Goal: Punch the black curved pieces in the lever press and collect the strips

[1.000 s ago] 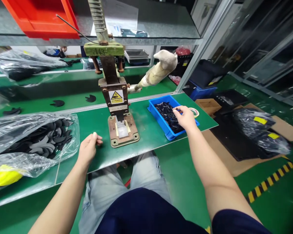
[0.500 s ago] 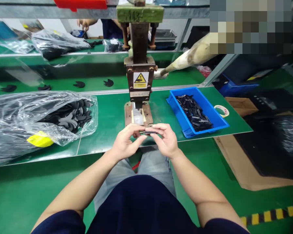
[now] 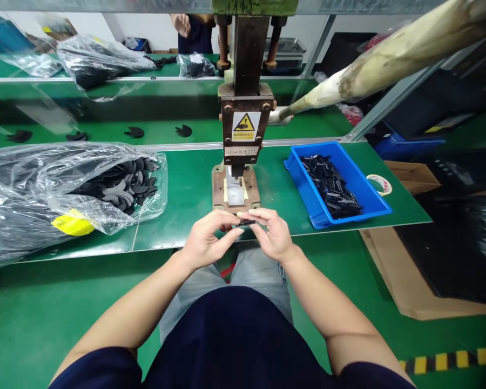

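Observation:
A small dark strip-like part (image 3: 246, 222) is pinched between my two hands, just in front of the press base. My left hand (image 3: 213, 237) grips its left end between thumb and fingers. On the other end, my right hand (image 3: 272, 233) closes with thumb and fingertips. Most of the part is hidden by the fingers. Right behind them stands a bench press (image 3: 243, 127) with a warning label. Its ram sits over a metal plate (image 3: 235, 193) on the rusty base.
To the left lies a clear plastic bag (image 3: 28, 183) of dark curved pieces (image 3: 125, 186). A blue bin (image 3: 372, 208) of black parts stands right, by a tape roll (image 3: 383, 185). Curved pieces (image 3: 134, 132) lie spaced along the rear strip. A co-worker's hand (image 3: 181, 24) shows behind.
The view has shifted, so the press and bench appear further right. Both hands stay together on the dark part, which is tilted slightly differently. The co-worker's hand behind has moved right.

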The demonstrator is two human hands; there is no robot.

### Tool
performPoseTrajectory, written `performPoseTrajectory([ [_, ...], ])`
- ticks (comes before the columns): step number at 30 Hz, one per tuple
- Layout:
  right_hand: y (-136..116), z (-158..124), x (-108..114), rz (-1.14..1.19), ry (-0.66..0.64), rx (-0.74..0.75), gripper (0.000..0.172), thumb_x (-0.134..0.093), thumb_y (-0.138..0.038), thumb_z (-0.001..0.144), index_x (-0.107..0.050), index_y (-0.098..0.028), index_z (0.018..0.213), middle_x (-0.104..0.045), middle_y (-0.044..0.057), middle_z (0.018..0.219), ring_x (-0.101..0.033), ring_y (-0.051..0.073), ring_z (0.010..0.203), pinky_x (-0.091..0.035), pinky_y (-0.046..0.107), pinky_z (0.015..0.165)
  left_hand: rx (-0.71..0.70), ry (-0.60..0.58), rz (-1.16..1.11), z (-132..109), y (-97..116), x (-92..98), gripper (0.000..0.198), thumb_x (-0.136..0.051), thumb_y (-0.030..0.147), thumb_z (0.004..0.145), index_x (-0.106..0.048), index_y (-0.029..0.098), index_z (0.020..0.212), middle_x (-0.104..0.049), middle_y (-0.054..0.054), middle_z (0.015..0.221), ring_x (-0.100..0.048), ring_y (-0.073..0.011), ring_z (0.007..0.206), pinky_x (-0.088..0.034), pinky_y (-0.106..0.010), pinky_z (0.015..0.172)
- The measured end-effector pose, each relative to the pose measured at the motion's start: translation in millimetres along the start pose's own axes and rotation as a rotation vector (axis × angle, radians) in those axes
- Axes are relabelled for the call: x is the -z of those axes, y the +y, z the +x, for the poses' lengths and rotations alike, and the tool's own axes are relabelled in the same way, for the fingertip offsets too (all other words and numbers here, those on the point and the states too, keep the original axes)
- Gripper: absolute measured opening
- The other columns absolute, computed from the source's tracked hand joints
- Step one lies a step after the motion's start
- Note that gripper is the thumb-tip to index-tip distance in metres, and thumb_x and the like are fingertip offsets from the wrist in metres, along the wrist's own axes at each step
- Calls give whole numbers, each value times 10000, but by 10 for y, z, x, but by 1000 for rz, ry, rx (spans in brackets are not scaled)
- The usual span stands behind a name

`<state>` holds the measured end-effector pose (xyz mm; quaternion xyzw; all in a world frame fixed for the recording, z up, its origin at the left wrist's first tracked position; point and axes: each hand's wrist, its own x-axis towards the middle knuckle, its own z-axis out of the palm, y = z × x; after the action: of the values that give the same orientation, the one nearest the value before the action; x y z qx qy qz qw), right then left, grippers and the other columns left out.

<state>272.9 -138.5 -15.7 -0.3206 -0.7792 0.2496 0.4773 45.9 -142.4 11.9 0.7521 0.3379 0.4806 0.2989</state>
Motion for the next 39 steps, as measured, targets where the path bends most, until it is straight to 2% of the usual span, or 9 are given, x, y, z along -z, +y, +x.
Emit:
performPoseTrajectory([
  [6,47,44,-5,-171,-97,85,549,-598,-182,991,-517,-310,1518,-776,54,1339,-777,198,1216,-697,382,1017,568,-175,-455,29,-89,-25,309,-789,457,949,-656,184,891,-695,-12,771,-657,-128,679,-537,-255,651],
  [12,-2,284,363,-268,24,77,349,-628,-194,985,-692,-271,1320,-785,47,1306,-764,179,1220,-652,370,1082,679,-83,-705,214,-479,52,514,-947,440,773,-672,190,1129,-681,15,829,-674,-121,689,-564,-271,687],
  [14,-24,502,652,-278,194,59,200,-574,-245,1028,-747,-234,1127,-808,51,1180,-774,168,1145,-643,371,1065,661,4,-664,346,-671,103,584,-935,479,774,-681,184,1209,-698,-1,851,-699,-140,736,-579,-291,726],
  [16,-116,804,954,-256,405,83,272,-520,-344,1065,-746,-208,1002,-799,56,1081,-770,160,1069,-641,366,1026,611,94,-573,504,-861,134,542,-908,517,788,-694,169,1144,-719,-27,865,-718,-160,791,-583,-308,773],
  [19,-442,1308,1281,-154,608,230,407,-536,-557,1037,-703,-222,1197,-746,56,1140,-745,148,1034,-652,340,950,482,205,-369,726,-1085,108,422,-874,512,812,-681,173,972,-726,-34,842,-696,-158,782,-565,-308,786],
  [22,-847,1682,1365,13,507,292,616,-455,-719,967,-616,-241,1322,-688,43,1276,-737,162,1121,-645,372,1023,399,208,-141,847,-1205,30,295,-821,444,864,-682,188,906,-742,-35,852,-677,-160,756,-551,-306,765],
  [25,-1042,1855,1295,85,331,298,602,-514,-736,922,-625,-231,1229,-679,27,1127,-738,164,1004,-654,377,972,351,108,88,863,-1260,-8,177,-751,382,926,-718,208,921,-778,-43,923,-706,-189,813,-557,-335,808],
  [30,-897,1832,1155,32,423,315,337,-651,-572,980,-541,-254,983,-509,-34,827,-597,99,735,-618,304,790,112,-39,460,855,-1312,97,131,-683,322,986,-770,225,996,-806,-73,1047,-717,-258,1020,-548,-396,947],
  [39,-796,1216,824,-36,469,330,285,-652,-435,936,-492,-266,772,-554,-43,735,-658,144,769,-652,495,959,-56,-271,482,942,-1218,231,256,-564,281,1037,-803,227,1110,-779,-126,1165,-689,-292,1140,-514,-452,1048],
])
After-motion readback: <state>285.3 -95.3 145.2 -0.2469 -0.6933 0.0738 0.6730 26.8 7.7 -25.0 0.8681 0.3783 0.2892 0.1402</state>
